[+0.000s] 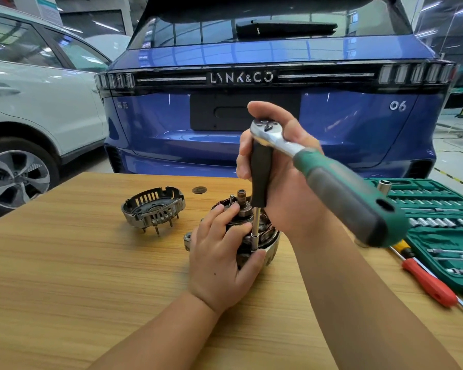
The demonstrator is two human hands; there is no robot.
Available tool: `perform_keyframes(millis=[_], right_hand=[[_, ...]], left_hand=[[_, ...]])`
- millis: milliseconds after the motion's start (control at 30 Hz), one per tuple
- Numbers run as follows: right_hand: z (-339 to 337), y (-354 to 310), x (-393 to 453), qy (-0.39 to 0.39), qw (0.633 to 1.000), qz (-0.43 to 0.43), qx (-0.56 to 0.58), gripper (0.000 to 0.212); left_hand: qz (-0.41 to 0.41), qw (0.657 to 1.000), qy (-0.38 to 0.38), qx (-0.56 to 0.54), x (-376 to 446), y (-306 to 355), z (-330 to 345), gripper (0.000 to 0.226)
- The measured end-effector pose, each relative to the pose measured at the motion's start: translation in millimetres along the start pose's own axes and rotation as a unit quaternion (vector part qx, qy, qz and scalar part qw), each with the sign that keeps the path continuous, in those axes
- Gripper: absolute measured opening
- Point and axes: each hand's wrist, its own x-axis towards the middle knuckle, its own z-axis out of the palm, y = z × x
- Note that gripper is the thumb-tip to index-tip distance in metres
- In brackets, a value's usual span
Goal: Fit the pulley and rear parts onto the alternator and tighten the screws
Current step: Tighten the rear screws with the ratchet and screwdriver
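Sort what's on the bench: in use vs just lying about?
In use: alternator, ratchet, left hand, right hand, rear cover waiting.
Lying about: socket set, red screwdriver, blue car, white car.

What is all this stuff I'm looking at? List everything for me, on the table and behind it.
alternator: one, dark metal with copper windings, table centre, under the hands
rear cover: one, grey slotted metal, on the table left of the alternator
ratchet wrench: one, chrome head, green and grey handle, on a black driver standing over the alternator
socket set case: one, green, open, table right
screwdriver: one, red handle, in front of the case
table: one, light wood
blue car: one, behind the table
white car: one, at left
left hand: holds the alternator
right hand: grips the driver
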Motion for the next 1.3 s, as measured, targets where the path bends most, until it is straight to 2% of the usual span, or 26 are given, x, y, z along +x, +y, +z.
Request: perform_keyframes(millis=[67,133,233,300,367,433,600,667,767,800,900,933,1000,1067,1133,1167,1233,1300], right_hand=[[7.9,0.1,-3.3,0.057,0.997,-0.009,-0.047,0.032],[16.1,0.8,-5.1,0.119,0.982,-0.02,-0.143,0.039],[15.0,-2.3,-4.0,0.163,0.964,0.008,-0.212,0.025],[12.4,-6.5,-3.9,0.116,0.978,0.058,-0.163,0.021],[10.6,-7.0,-5.2,0.057,0.992,0.076,-0.088,0.029],[8.6,-1.9,-5.8,0.029,0.996,0.049,-0.075,0.031],[9.4,4.6,-4.1,0.016,0.987,-0.056,-0.152,0.031],[7.9,3.4,-4.8,0.012,0.988,-0.059,-0.142,0.032],[7.0,-0.8,-5.4,-0.041,0.998,-0.016,-0.041,0.036],[6.9,-2.4,-5.1,-0.052,0.999,0.001,-0.016,0.039],[7.7,-5.8,-3.9,-0.045,0.998,0.038,0.027,0.075],[8.5,-6.0,-4.0,-0.025,0.998,0.045,0.03,0.075],[12.5,-6.4,-4.5,0.058,0.997,0.04,-0.015,0.056],[12.2,-5.7,-4.7,0.148,0.981,0.014,-0.125,0.03],[8.9,-6.9,-3.1,0.192,0.969,0.017,-0.154,0.019],[6.8,-8.2,-3.2,0.193,0.97,0.033,-0.144,0.018],[3.4,-10.0,-3.4,0.132,0.986,0.067,-0.078,0.016],[3.3,-8.3,-5.3,0.05,0.996,0.053,-0.04,0.031]], left_hand=[[-0.003,1.0,-0.007,-0.006,-0.6,-0.5,0.6,0.052],[0.006,1.0,0.006,0.008,-1.0,-1.1,1.0,0.049],[0.006,1.0,0.009,0.007,-0.5,-1.1,0.7,0.047],[0.004,1.0,0.008,0.007,-0.7,-1.8,1.1,0.047],[0.008,1.0,0.013,0.009,-0.8,-3.1,2.0,0.046],[0.012,1.0,0.014,0.006,-0.9,-4.0,2.4,0.046],[0.006,1.0,0.007,0.011,-1.3,-2.8,1.7,0.045],[0.006,1.0,0.009,0.008,-1.1,-2.3,1.9,0.043],[0.008,1.0,0.017,0.0,-0.7,-2.2,2.4,0.042],[0.009,1.0,0.019,-0.001,-0.7,-2.1,2.7,0.042],[0.008,1.0,0.016,-0.005,-0.2,-1.9,2.5,0.042],[0.008,1.0,0.014,-0.007,-0.2,-2.0,2.3,0.042],[0.006,1.0,0.012,-0.006,-0.9,-2.2,2.1,0.045],[0.001,1.0,0.01,0.0,-1.5,-2.0,2.1,0.048],[-0.004,1.0,0.006,-0.001,-1.3,-1.7,1.7,0.05],[-0.006,1.0,0.003,-0.004,-1.0,-1.5,1.4,0.05],[-0.008,1.0,0.0,-0.006,-0.8,-1.8,0.4,0.051],[-0.009,1.0,-0.008,-0.006,-1.1,-2.4,-0.6,0.05]])
